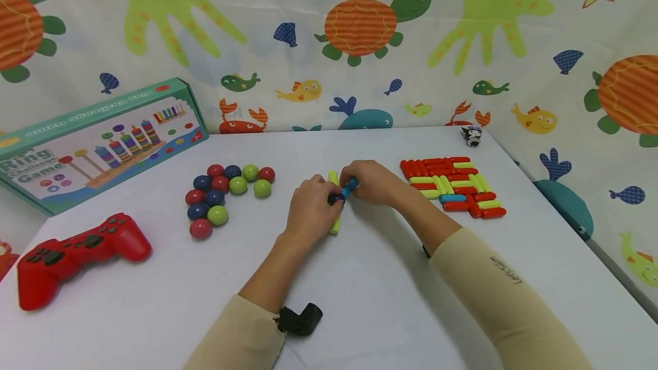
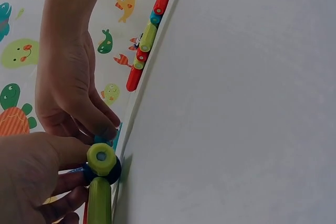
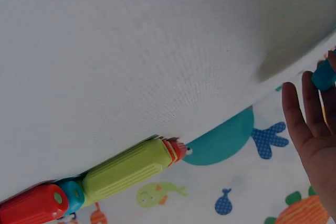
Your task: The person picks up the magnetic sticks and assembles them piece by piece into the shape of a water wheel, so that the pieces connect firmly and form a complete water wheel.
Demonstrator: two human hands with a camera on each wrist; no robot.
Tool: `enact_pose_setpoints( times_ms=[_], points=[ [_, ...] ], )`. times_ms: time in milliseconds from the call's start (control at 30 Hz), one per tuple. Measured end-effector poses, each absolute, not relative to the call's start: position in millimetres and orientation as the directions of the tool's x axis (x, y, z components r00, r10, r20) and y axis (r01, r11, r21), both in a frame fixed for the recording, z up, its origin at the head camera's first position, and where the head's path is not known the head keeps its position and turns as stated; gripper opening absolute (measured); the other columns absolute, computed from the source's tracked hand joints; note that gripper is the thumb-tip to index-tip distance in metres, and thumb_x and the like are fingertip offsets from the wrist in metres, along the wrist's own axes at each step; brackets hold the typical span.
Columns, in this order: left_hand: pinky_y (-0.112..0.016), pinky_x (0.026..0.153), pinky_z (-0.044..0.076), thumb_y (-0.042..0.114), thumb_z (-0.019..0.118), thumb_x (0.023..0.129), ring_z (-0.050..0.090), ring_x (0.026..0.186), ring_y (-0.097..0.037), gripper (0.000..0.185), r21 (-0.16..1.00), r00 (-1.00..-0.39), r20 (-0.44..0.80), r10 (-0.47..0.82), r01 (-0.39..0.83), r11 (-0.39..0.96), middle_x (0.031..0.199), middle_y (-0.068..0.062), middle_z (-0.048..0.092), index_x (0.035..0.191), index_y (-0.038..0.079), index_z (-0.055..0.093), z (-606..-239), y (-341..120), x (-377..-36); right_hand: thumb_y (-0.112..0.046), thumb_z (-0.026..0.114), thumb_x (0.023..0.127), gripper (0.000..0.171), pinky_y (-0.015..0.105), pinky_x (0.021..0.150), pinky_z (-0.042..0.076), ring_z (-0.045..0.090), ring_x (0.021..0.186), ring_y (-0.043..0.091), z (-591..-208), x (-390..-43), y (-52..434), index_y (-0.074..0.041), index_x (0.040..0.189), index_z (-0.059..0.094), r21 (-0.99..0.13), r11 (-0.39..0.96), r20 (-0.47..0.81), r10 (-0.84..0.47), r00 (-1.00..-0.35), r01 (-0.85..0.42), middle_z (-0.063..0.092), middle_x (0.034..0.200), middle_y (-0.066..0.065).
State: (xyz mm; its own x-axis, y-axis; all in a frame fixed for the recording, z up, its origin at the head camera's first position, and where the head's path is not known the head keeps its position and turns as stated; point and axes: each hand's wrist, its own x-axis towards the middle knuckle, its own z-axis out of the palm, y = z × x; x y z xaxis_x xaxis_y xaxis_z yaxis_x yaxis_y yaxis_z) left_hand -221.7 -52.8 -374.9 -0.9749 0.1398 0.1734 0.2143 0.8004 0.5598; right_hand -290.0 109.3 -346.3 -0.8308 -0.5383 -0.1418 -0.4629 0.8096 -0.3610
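Observation:
At the table's middle my left hand (image 1: 329, 200) pinches a dark blue ball (image 1: 336, 199) between thumb and fingers. The ball sits against a yellow-green stick (image 1: 334, 225) that lies on the white table (image 1: 370, 301). The left wrist view shows the same ball (image 2: 113, 174) behind the yellow-green stick's (image 2: 100, 198) round end. My right hand (image 1: 356, 185) pinches a short blue stick (image 1: 350, 188) and holds its end at the ball. In the right wrist view only the right hand's fingers (image 3: 310, 129) and the blue stick (image 3: 324, 74) show.
A pile of red, yellow-green and blue sticks (image 1: 454, 186) lies to the right. Several red, blue and green balls (image 1: 223, 190) lie to the left. A red game controller (image 1: 77, 253) and a ring-game box (image 1: 97, 141) are at the far left. A small figure (image 1: 471, 136) stands at the back.

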Motion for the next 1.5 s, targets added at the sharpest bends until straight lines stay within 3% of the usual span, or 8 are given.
enact_pose_setpoints(
  times_ms=[400,767,967,1167,1333,1500],
  points=[
    [-0.033,0.076,0.049,0.023,0.079,0.092,0.059,0.094,-0.024,0.024,0.565,-0.980,0.155,0.122,0.189,0.803,0.102,-0.007,0.067,0.113,0.011,0.080,-374,-52,-222,-0.004,0.073,0.092,0.031,0.048,0.110,0.050,0.060,0.127,0.031,-344,-290,125,-0.012,0.121,0.073,-0.390,0.821,-0.140,-0.499,-0.855,-0.416,0.070,0.127,0.010],
    [-0.035,0.080,0.054,0.025,0.078,0.093,0.061,0.098,-0.025,0.027,0.569,-0.984,0.140,0.108,0.169,0.805,0.108,-0.007,0.068,0.118,0.013,0.079,-374,-52,-222,-0.006,0.072,0.093,0.025,0.041,0.092,0.059,0.063,0.114,0.030,-326,-271,202,-0.011,0.118,0.073,-0.497,0.807,-0.145,-0.440,-0.886,-0.320,0.072,0.118,0.009],
    [-0.037,0.082,0.056,0.024,0.078,0.093,0.061,0.099,-0.025,0.026,0.580,-0.985,0.138,0.100,0.162,0.799,0.108,-0.008,0.068,0.117,0.013,0.079,-374,-52,-223,-0.011,0.074,0.093,0.020,0.037,0.087,0.057,0.061,0.107,0.027,-321,-256,250,-0.012,0.114,0.074,-0.446,0.856,-0.179,-0.371,-0.911,-0.261,0.071,0.109,0.006],
    [-0.036,0.080,0.056,0.024,0.078,0.093,0.061,0.098,-0.025,0.027,0.585,-0.984,0.148,0.101,0.169,0.793,0.107,-0.008,0.068,0.117,0.013,0.079,-374,-50,-223,-0.010,0.077,0.090,0.028,0.047,0.088,0.060,0.058,0.113,0.037,-319,-251,288,-0.006,0.118,0.072,-0.345,0.915,-0.233,-0.299,-0.925,-0.209,0.070,0.113,0.012],
    [-0.035,0.080,0.056,0.025,0.078,0.093,0.060,0.097,-0.024,0.027,0.586,-0.985,0.146,0.088,0.158,0.795,0.107,-0.008,0.067,0.117,0.013,0.079,-374,-50,-222,-0.010,0.077,0.090,0.031,0.047,0.085,0.061,0.057,0.115,0.041,-322,-253,300,-0.004,0.120,0.072,-0.269,0.945,-0.293,-0.263,-0.919,-0.185,0.071,0.112,0.013],
    [-0.035,0.080,0.057,0.026,0.079,0.093,0.060,0.098,-0.024,0.028,0.585,-0.988,0.128,0.082,0.142,0.798,0.108,-0.008,0.066,0.118,0.014,0.079,-376,-50,-220,-0.008,0.076,0.089,0.027,0.046,0.084,0.060,0.058,0.108,0.038,-326,-252,300,-0.004,0.116,0.074,-0.229,0.952,-0.324,-0.271,-0.906,-0.203,0.071,0.104,0.010]
  ],
)
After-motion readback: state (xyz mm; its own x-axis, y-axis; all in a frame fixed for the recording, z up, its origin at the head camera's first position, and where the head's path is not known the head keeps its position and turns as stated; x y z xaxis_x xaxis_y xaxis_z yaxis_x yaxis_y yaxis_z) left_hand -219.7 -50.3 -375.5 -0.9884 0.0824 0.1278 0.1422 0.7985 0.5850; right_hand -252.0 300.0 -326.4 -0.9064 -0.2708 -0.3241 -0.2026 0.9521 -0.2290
